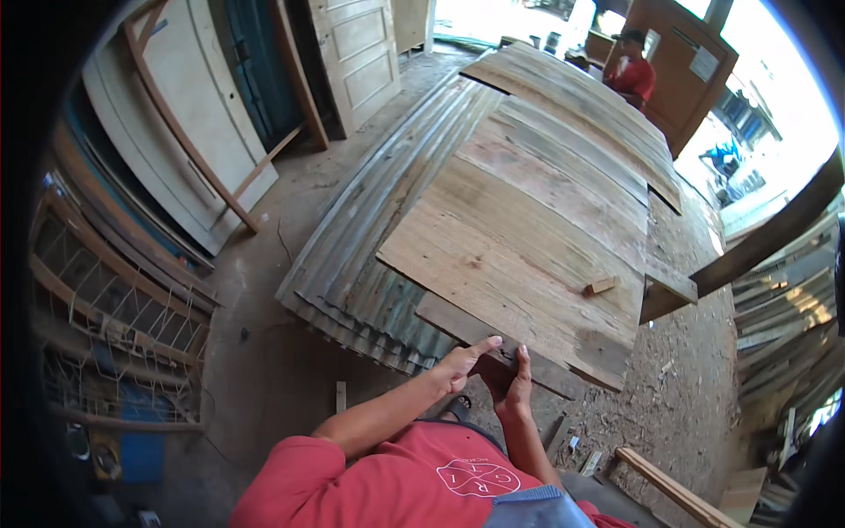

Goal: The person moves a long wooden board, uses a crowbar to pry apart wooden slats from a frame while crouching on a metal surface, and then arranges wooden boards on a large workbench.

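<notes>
At the near edge of the stacked boards, both hands are on a narrow grey-brown board [550,374]. My left hand [458,365] is closed at its front edge, with one digit stretched over the top face. Just to the right, my right hand [513,387] grips the same edge, one digit upright against the top and the other fingers hidden below. Beyond it lies a wide, light-brown wooden panel [493,238], its near edge beside the narrow board. A small wood block [602,285] rests on the panel's right side.
Corrugated metal sheets [352,273] lie under the boards, jutting out on the left. More planks [572,88] cover the far end. Doors [189,106] and frames lean at left. A wooden beam [766,229] slants in from the right. A person in red [632,75] is at the far end.
</notes>
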A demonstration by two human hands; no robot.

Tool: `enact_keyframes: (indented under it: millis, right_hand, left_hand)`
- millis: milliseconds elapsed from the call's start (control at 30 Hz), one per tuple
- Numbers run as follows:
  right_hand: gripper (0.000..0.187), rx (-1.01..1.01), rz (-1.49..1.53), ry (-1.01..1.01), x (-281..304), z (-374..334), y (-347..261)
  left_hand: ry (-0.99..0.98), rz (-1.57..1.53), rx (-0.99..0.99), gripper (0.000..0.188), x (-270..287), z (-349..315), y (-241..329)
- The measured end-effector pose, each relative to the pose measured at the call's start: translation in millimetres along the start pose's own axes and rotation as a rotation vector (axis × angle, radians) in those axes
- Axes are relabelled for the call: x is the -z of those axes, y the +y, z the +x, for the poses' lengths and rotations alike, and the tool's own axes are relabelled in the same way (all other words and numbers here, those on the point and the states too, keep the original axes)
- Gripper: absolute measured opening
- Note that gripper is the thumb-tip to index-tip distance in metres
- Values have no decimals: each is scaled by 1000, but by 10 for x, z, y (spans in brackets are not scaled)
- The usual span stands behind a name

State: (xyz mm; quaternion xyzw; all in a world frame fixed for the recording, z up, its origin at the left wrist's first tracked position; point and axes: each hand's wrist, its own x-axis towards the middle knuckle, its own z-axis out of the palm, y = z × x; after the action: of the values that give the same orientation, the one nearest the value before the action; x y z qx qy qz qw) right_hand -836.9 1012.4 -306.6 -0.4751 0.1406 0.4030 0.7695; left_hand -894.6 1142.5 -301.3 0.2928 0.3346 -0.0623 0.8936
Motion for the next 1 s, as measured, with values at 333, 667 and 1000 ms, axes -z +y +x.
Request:
enact_keyframes:
  millis: [333,667,1000]
  right_hand:
    - [72,2,-85,89,-581,-353,71]
    - [68,-38,-95,75,-1093,-228,651]
    - [58,3,-80,122,-1677,-82,1027]
  left_hand:
    - [-75,-44,38,43,282,-310,309]
    - [-57,-66,57,44,1085,-436,539]
    - [-39,-69,36,41,1639,-528,948]
